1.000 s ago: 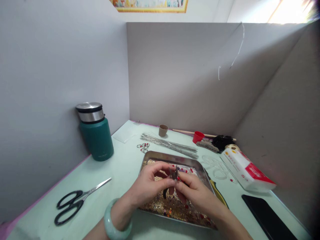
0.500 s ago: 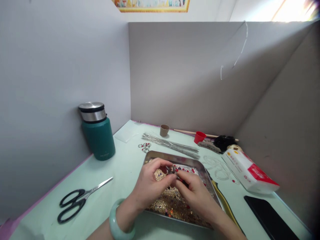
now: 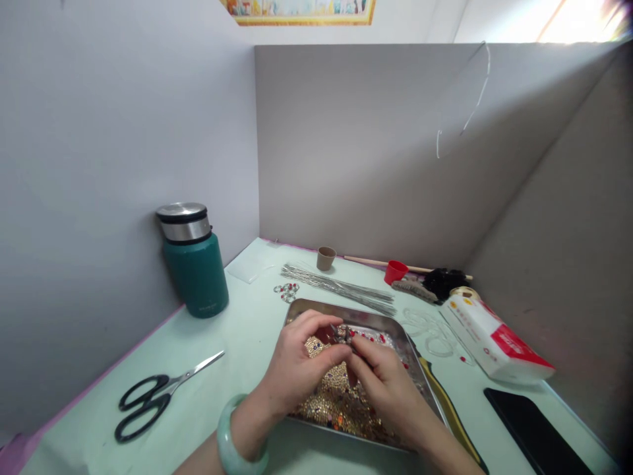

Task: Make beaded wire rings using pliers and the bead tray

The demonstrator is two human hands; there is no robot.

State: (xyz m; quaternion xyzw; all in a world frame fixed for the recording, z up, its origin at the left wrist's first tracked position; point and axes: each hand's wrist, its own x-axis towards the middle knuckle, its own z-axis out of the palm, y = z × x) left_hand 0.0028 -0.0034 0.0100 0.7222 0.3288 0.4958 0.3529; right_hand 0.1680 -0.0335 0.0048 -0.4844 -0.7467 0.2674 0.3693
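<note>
Over a metal tray (image 3: 390, 322) full of small beads, my two hands meet around a small silvery wire piece (image 3: 342, 334). Its exact form is too small and covered to make out. My left hand (image 3: 305, 353), with a pale green bangle (image 3: 228, 435) on the wrist, pinches it from the left between thumb and fingers. From the right, my right hand (image 3: 383, 376) grips the same piece with thumb and forefinger. Gold beads (image 3: 336, 396) fill most of the tray, with red and clear ones near its far side.
Black-handled scissors (image 3: 165, 389) and a green flask (image 3: 195, 264) stand to the left. Behind the tray lie thin wires (image 3: 336, 285), a beaded wire piece (image 3: 287, 290), a brown cup (image 3: 326, 258) and a red cup (image 3: 395, 272). Rightward are a tissue pack (image 3: 494, 340) and a black phone (image 3: 534, 429).
The silvery piece has turned slightly between my fingers, and my right fingers have shifted a little. Everything else stays in place.
</note>
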